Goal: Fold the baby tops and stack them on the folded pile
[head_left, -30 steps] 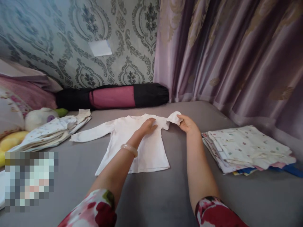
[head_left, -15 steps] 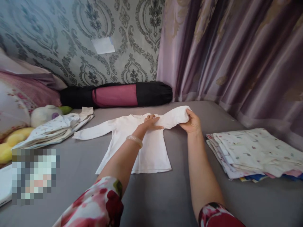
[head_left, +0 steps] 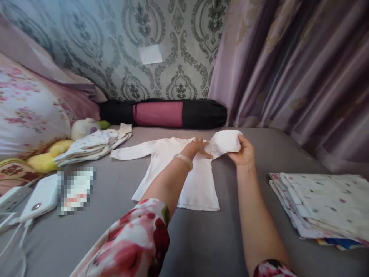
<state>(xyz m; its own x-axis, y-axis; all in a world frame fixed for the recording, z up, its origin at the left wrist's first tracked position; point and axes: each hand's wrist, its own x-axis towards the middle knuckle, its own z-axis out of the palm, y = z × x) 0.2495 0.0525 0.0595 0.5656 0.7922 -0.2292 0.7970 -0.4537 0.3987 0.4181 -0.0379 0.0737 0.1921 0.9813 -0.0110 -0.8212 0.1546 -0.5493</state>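
Holding white sleeve (head_left: 226, 141), right fingers (head_left: 244, 144) hover near unreadable red label (head_left: 275, 176).

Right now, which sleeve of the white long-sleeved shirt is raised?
The right-side sleeve, its end held up in the right hand; the left-side sleeve lies flat on the gray sheet.

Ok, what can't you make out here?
In the head view:
White shirt: middle covered by left hand and forearm.
Right hand: some fingertips hidden by raised sleeve.
Clothes pile at right: cut off by picture edge.
Pixelated item: identity hidden by pixel blocks.
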